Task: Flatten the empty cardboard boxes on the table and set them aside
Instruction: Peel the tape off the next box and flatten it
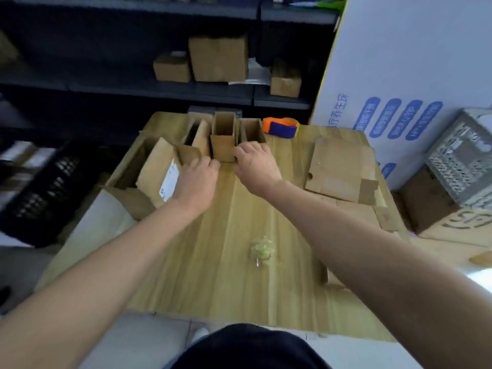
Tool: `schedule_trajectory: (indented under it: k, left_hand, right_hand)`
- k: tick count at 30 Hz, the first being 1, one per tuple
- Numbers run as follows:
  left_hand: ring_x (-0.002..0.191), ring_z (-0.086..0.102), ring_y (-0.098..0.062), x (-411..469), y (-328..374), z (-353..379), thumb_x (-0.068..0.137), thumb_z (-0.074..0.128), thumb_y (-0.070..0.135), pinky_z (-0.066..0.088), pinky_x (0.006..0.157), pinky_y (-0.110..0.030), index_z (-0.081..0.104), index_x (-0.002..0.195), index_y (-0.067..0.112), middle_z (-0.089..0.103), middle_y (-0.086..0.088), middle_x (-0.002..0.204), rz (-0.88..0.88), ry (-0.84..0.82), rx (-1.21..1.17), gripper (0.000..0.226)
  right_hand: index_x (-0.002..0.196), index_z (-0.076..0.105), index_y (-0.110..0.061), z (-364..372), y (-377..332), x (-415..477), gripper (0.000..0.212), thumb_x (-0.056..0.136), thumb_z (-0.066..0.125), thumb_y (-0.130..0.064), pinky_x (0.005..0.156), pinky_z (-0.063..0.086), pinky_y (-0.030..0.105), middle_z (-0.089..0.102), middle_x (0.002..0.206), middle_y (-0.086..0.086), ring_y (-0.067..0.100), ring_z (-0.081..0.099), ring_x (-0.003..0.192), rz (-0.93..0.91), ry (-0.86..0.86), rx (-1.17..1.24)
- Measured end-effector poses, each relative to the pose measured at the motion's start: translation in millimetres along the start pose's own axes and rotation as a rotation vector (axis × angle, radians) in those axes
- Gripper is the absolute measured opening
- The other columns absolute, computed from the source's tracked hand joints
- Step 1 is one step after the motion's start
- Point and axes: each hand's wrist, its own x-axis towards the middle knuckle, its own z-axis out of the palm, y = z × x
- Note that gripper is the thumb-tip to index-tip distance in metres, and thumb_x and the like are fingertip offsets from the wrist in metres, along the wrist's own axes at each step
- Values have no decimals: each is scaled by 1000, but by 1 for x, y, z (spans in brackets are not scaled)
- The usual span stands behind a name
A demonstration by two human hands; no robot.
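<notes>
A: Risks, left to right. Labelled box (pixel 157 177) sits at the bench (pixel 213 262) left edge. If we bump it, it probably drops.
B: Left hand (pixel 197 179) is at the base of the middle box (pixel 223 139), which stands upright at the back. Fingers are hidden, so we cannot tell the grip. Right hand (pixel 255 166) curls on its near right corner.
A: With an uneven pull we likely tip it into the right box (pixel 251 131) or the tape dispenser (pixel 281 127).
B: Flat pile (pixel 343 171) is far right. We think a sloppy toss could slide it off.
</notes>
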Motion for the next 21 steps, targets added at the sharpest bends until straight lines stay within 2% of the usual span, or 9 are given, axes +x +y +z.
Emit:
schedule_trajectory:
  k: [5,10,13,16,19,21]
  left_hand:
    - [105,51,-31,-38,-76,-10,93,48,11,38,84,-40,53,115,6,56,-12,115,-136,29,42,23]
    - [102,55,-26,-68,-129,-10,92,52,18,44,84,-37,56,116,11,59,-8,112,-208,72,55,25]
    - [105,56,-23,-82,-151,-6,93,51,23,45,87,-35,55,119,14,60,-7,116,-213,61,109,28]
    - [106,55,-23,-89,-168,1,93,50,25,43,90,-35,55,117,15,59,-6,116,-214,31,122,27]
    - [108,54,-21,-92,-176,5,93,51,27,42,93,-35,54,120,16,58,-4,118,-232,17,82,30]
    - [109,53,-21,-92,-179,7,92,53,28,42,94,-35,54,122,16,57,-4,119,-256,24,34,33]
  right_hand:
    - [130,50,-13,27,-86,44,36,95,48,-21,104,30,37,52,132,7,26,43,124,-225,-61,50]
    - [140,42,-16,58,-144,73,55,90,58,-33,109,26,41,42,143,6,26,31,135,-372,-203,72]
    - [140,42,-18,82,-169,84,60,87,62,-38,113,20,44,34,149,6,29,19,141,-419,-332,-23]
    - [136,48,-21,100,-183,90,56,87,60,-44,113,15,48,36,148,5,32,13,142,-418,-423,-129]
    - [127,58,-19,110,-187,93,39,89,59,-29,114,12,49,47,139,4,33,13,142,-369,-445,-131]
    - [120,63,-17,108,-187,95,30,92,54,-20,114,13,46,54,131,4,30,19,139,-321,-401,-57]
